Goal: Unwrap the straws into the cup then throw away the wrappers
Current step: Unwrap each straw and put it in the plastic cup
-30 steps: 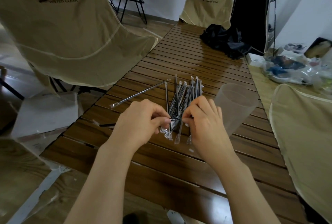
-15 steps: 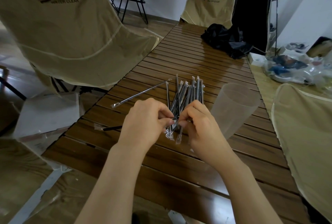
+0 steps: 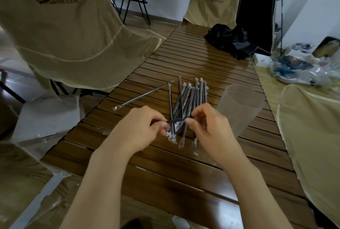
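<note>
Both hands pinch one black straw (image 3: 176, 120): left hand (image 3: 139, 129) and right hand (image 3: 207, 127) at opposite ends, its length running across between them, wrapper seemingly partly off. The cup (image 3: 239, 109) stands just beyond the right hand, nearer it; the straw pile (image 3: 187, 103) lies on the desk (image 3: 184, 173) ahead.

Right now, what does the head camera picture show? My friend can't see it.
Two hands, the left hand and right hand, pinch one black straw between them above a pile of wrapped straws on a wooden table. A plastic cup stands to the right.
</note>
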Action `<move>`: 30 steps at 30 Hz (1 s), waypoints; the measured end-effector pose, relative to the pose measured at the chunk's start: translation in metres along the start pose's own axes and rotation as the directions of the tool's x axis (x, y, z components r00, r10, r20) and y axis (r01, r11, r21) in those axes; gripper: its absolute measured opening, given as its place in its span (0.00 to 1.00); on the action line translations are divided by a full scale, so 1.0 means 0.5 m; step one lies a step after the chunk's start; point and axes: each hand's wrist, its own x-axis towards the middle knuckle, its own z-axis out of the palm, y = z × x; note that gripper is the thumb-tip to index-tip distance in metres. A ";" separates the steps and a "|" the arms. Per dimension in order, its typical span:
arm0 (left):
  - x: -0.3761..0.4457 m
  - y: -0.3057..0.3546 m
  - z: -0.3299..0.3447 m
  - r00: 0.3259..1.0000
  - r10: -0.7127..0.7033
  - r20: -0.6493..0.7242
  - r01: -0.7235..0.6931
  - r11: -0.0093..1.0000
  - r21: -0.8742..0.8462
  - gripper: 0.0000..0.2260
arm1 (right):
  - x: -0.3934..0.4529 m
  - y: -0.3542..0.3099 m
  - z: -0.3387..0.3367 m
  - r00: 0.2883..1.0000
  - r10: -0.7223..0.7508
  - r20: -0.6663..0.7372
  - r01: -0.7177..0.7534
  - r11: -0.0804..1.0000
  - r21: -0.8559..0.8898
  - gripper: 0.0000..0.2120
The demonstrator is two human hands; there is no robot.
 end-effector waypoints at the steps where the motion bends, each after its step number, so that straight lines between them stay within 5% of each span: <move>1: 0.001 0.004 0.002 1.000 0.008 0.006 -0.008 1.000 0.006 0.08 | 0.000 -0.004 0.002 1.000 0.010 0.006 -0.010 1.000 0.002 0.10; 6: 0.004 0.010 0.007 0.999 0.017 0.045 -0.017 1.000 0.005 0.10 | 0.002 -0.002 0.007 0.996 0.033 -0.087 -0.037 0.998 -0.052 0.03; 14: 0.000 -0.009 -0.003 0.996 -0.068 0.066 0.070 0.997 -0.039 0.09 | 0.001 0.006 0.016 0.986 0.073 -0.147 -0.083 0.995 -0.057 0.05; 18: 0.005 0.007 0.000 0.998 -0.057 -0.031 0.056 0.998 -0.042 0.10 | 0.002 -0.004 0.031 0.982 0.052 -0.184 -0.062 0.997 -0.052 0.05; 24: 0.014 0.018 0.007 0.949 -0.076 -0.305 0.049 0.994 -0.094 0.11 | -0.007 -0.039 0.059 0.999 -0.046 -0.015 0.045 0.997 -0.063 0.08; 30: 0.009 -0.019 -0.001 0.979 -0.111 -0.171 0.107 0.994 -0.032 0.08 | -0.004 0.003 0.040 0.984 0.154 0.086 -0.141 0.980 -0.140 0.06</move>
